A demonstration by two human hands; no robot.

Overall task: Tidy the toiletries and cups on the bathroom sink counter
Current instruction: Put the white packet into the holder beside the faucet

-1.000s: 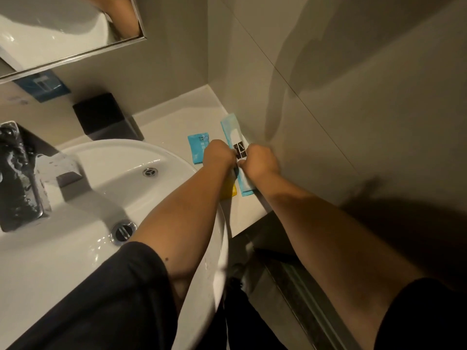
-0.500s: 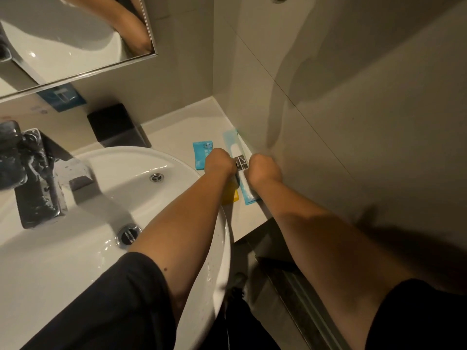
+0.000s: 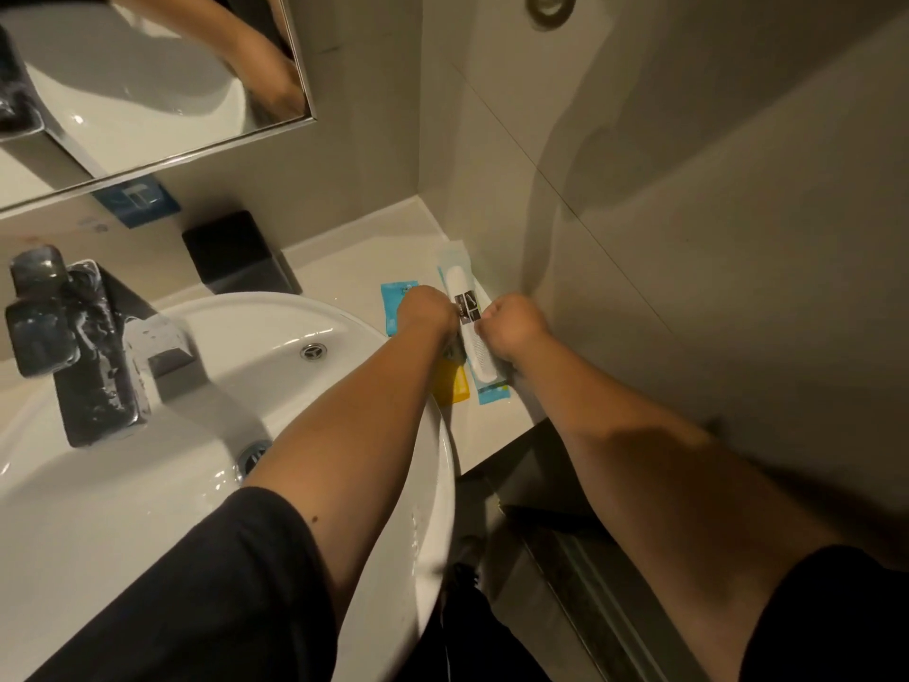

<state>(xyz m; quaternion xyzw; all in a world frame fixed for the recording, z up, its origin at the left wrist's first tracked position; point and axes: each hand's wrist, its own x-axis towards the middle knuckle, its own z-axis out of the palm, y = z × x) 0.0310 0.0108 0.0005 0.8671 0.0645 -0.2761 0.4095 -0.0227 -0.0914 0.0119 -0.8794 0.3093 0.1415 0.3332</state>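
A long white packet with a black label (image 3: pixel 467 307) lies on a light-blue wrapper on the counter (image 3: pixel 344 268), close to the right wall. My left hand (image 3: pixel 427 312) and my right hand (image 3: pixel 511 324) sit on either side of it, fingers curled onto its edges at the label. A small blue sachet (image 3: pixel 392 307) lies left of my left hand, partly covered by it. A yellow packet (image 3: pixel 451 383) shows under my left wrist at the basin rim.
A white round basin (image 3: pixel 196 386) with a chrome tap (image 3: pixel 83 347) fills the left. A black square box (image 3: pixel 236 253) stands at the back of the counter under the mirror (image 3: pixel 147 81). The tiled wall (image 3: pixel 639 189) closes the right side.
Both hands stay on the long white packet. The packet now lies flatter and more in line with the wall, and the camera has tilted so more of the mirror shows.
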